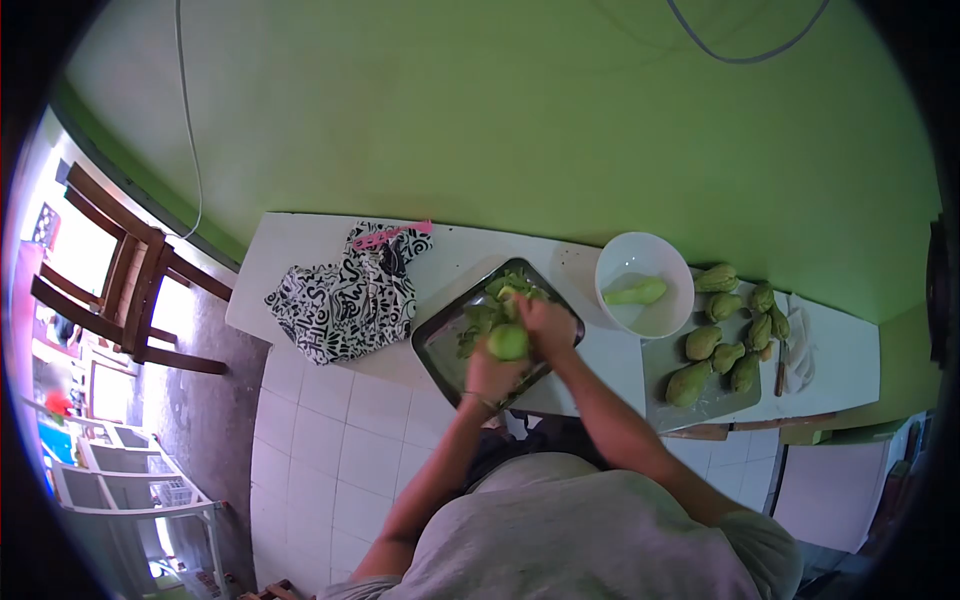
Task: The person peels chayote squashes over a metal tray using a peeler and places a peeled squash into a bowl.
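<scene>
My left hand (488, 374) is closed around a pale green fruit (508, 342), its rounded end facing up, over a dark-rimmed metal tray (432, 343). Close beside it, my right hand (548, 326) is curled shut at the fruit's far side; whatever it grips is hidden and blurred. Green peelings (482, 318) lie in the tray under both hands. To the right, a white bowl (645, 262) holds a smooth, light green peeled fruit (637, 291).
A second metal tray (663, 414) carries several pear-shaped, ridged green fruits (703, 342). At its right lie a knife-like tool (781, 368) and a whitish cloth (798, 345). A black-and-white patterned cloth (345, 305) rests on the white table (262, 290). A wooden chair (140, 275) stands left.
</scene>
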`<state>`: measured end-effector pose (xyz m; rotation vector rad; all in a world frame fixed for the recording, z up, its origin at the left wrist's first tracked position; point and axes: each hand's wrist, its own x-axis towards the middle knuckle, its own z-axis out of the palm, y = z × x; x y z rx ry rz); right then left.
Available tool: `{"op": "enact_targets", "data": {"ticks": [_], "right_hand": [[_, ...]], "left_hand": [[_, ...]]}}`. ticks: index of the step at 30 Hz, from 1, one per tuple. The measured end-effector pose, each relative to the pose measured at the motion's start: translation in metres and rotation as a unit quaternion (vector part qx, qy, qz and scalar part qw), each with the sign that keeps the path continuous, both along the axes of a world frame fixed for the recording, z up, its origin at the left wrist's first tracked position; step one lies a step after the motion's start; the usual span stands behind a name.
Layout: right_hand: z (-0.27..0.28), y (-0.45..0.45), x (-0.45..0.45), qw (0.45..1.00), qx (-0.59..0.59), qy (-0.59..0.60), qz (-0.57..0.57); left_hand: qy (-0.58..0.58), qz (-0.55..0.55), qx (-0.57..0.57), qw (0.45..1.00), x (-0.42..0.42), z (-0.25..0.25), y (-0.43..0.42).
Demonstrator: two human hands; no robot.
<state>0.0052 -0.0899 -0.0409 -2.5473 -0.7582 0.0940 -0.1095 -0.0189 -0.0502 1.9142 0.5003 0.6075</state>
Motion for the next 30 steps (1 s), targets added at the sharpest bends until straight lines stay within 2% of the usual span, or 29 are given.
{"op": "enact_targets", "data": {"ticks": [2, 5, 6, 9, 11, 14, 17, 18, 21, 25, 29, 30], "right_hand": [[0.011, -0.008, 0.014, 1.0, -0.003, 0.025, -0.01], [0.024, -0.02, 0.011, 0.998, -0.027, 0.048, 0.024], [0.028, -0.022, 0.006, 0.998, 0.008, 0.048, 0.026], [0.039, -0.023, -0.021, 0.994, 0.093, 0.039, 0.05], [0.051, -0.023, -0.038, 0.99, 0.114, 0.016, 0.085], [0.033, -0.018, -0.04, 0.988, 0.1, -0.072, 0.091], [0.025, -0.01, -0.015, 0.999, -0.046, -0.018, 0.022], [0.021, -0.01, -0.005, 0.999, -0.038, -0.01, 0.011], [0.021, -0.018, 0.013, 1.0, -0.008, 0.022, -0.003], [0.048, -0.033, -0.009, 0.997, 0.033, 0.069, 0.02], [0.041, -0.024, -0.036, 0.986, 0.159, 0.009, 0.045], [0.039, -0.019, -0.035, 0.99, 0.138, 0.015, 0.038]], "left_hand": [[0.029, 0.049, -0.057, 0.997, 0.005, 0.003, -0.025], [0.126, 0.047, -0.215, 0.967, 0.002, -0.007, 0.004], [0.153, 0.077, -0.102, 0.98, 0.001, 0.003, 0.011], [0.213, 0.058, -0.04, 0.975, 0.001, 0.011, 0.028], [0.216, 0.053, -0.063, 0.973, 0.006, 0.012, 0.031], [0.211, 0.047, -0.083, 0.973, 0.008, 0.016, 0.023], [0.198, 0.027, -0.037, 0.979, 0.001, 0.034, 0.002], [0.192, 0.017, -0.012, 0.981, -0.002, 0.038, -0.007], [0.178, 0.021, -0.054, 0.982, 0.003, 0.028, -0.017], [0.154, 0.07, 0.062, 0.984, 0.0, 0.016, 0.007], [0.133, 0.066, 0.017, 0.989, 0.002, 0.024, 0.016], [0.136, 0.066, -0.017, 0.988, 0.003, 0.026, 0.013]]}}
